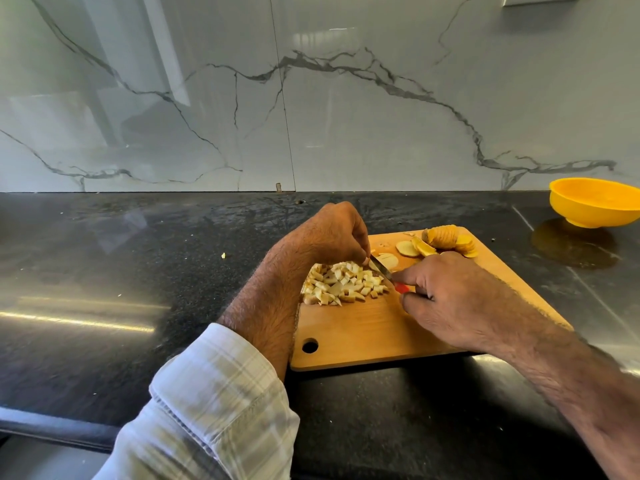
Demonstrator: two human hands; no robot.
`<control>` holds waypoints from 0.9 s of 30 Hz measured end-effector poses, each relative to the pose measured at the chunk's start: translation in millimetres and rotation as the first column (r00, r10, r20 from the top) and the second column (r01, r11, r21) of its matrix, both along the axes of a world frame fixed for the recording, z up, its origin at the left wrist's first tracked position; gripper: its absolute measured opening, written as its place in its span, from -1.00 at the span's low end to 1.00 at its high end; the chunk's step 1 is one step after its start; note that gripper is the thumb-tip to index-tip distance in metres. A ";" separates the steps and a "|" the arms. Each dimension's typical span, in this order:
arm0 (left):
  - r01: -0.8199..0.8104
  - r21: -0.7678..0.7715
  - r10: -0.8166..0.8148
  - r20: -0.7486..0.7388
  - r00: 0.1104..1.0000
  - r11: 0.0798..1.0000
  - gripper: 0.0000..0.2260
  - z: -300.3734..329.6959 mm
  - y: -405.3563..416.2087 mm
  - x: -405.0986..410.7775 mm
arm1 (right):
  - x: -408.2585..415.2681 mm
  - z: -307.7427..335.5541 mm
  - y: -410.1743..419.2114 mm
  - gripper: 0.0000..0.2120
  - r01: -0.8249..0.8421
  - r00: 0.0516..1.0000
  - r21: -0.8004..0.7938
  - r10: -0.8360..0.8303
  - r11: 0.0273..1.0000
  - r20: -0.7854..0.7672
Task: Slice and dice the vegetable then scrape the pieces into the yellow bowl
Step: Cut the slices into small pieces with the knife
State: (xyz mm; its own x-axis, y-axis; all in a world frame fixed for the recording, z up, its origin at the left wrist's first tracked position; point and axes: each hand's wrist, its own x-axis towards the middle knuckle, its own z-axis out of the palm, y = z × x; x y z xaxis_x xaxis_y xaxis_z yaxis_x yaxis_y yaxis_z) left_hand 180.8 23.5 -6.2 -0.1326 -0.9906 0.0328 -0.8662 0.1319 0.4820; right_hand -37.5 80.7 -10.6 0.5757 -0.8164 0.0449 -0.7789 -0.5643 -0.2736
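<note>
A wooden cutting board [363,327] lies on the black counter. On its left part sits a pile of pale diced vegetable pieces [343,284]. At the board's far edge lie several round slices and a sliced brown-skinned chunk [446,239]. My right hand [453,299] grips a small knife [381,268] by its red handle, the blade pointing left over the pile. My left hand [332,233] hovers with curled fingers, its fingertips at the blade tip; whether it pinches a piece is hidden. The yellow bowl [592,202] stands at the far right, apart from the board.
The marble backsplash [311,98] rises behind the counter. A small stray vegetable bit [223,255] lies on the counter left of the board. The counter's front edge [52,427] runs at the lower left.
</note>
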 end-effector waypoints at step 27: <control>-0.200 -0.162 0.217 0.094 0.972 0.966 -0.83 -4.3 -6.1 13.9 | -15.8 -9.1 -16.3 -0.66 -0.022 1.000 -0.063 0.024 0.998 0.019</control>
State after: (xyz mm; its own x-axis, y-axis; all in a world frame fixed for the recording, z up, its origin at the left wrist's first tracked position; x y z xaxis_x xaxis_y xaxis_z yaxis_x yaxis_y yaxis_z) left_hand 194.7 17.5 -10.5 0.0649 -0.9815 0.1804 -0.9288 0.0067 0.3704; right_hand -53.3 64.3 -19.7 0.5928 -0.7982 0.1071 -0.7604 -0.5986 -0.2521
